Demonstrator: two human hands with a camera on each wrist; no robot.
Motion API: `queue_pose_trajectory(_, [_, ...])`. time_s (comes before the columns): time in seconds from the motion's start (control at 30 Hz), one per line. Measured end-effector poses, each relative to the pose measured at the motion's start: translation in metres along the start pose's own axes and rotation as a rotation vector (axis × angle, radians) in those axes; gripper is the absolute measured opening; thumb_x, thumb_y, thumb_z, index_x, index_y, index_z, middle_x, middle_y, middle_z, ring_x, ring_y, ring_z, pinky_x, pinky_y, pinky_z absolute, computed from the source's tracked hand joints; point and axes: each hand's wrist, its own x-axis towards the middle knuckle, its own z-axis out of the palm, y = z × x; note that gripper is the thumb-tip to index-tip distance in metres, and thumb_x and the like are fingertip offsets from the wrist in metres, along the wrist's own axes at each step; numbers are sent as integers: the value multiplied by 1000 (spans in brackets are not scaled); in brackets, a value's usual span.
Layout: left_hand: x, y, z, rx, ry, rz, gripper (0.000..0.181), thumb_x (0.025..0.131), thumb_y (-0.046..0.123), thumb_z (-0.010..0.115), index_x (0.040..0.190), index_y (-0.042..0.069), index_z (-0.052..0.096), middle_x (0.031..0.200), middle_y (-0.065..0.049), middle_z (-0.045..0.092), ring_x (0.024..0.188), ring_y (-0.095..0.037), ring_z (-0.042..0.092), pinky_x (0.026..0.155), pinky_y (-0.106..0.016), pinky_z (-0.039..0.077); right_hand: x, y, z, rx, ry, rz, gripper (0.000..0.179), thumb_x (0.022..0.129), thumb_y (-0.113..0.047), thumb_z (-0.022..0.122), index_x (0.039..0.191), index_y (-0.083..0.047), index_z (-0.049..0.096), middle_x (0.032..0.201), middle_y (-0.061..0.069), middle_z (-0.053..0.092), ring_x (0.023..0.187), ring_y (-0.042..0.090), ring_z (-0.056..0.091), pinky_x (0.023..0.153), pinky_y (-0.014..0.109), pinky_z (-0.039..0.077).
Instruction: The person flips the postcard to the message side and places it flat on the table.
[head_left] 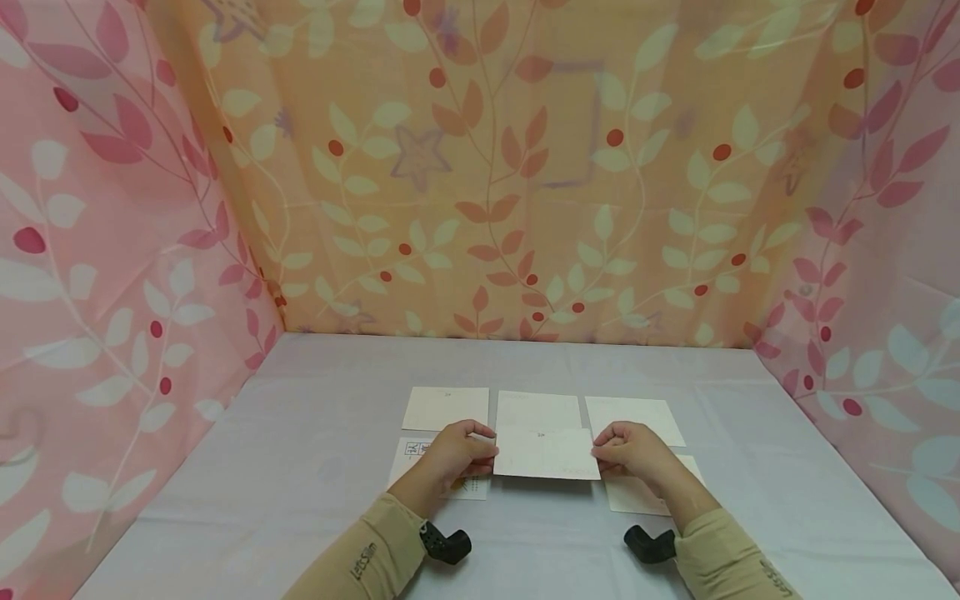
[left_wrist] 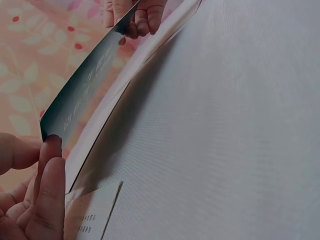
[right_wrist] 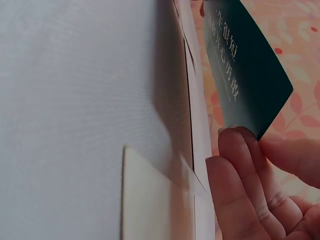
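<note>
A postcard (head_left: 546, 454) is held above the table between both hands, its cream back with small print facing up in the head view. Its underside is dark green with white Chinese characters, seen on the postcard (right_wrist: 255, 65) in the right wrist view. My left hand (head_left: 459, 454) pinches the left edge between thumb and fingers. At the opposite edge my right hand (head_left: 637, 450) pinches it the same way. Below the left hand lies a white card (head_left: 405, 468) with printed characters, partly covered by that hand. Under the right hand is a cream card (head_left: 637, 497), also partly hidden.
Behind the held postcard, a row of cream cards lies on the white tablecloth (head_left: 225, 500): a left card (head_left: 446, 410), a middle card (head_left: 537, 408) and a right card (head_left: 637, 417). Patterned fabric walls (head_left: 495, 208) enclose the back and sides.
</note>
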Motion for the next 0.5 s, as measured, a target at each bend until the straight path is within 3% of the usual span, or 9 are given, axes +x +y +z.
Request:
queue_pose_trajectory(0.17, [1, -2, 0, -5, 4, -10, 25, 77, 4, 69, 99, 2, 59, 80, -11, 64, 65, -18, 63, 61, -28, 54, 0, 2, 1, -17, 2, 10, 14, 79, -3, 65, 85, 6, 56, 71, 8, 65, 64, 17, 61, 62, 33, 54])
queue_pose_trajectory(0.5, [2, -3, 0, 5, 3, -14, 14, 77, 2, 68, 90, 1, 61, 77, -9, 64, 64, -16, 62, 59, -27, 54, 1, 4, 3, -1, -16, 25, 14, 80, -1, 64, 88, 8, 58, 74, 11, 66, 66, 19, 63, 62, 34, 55])
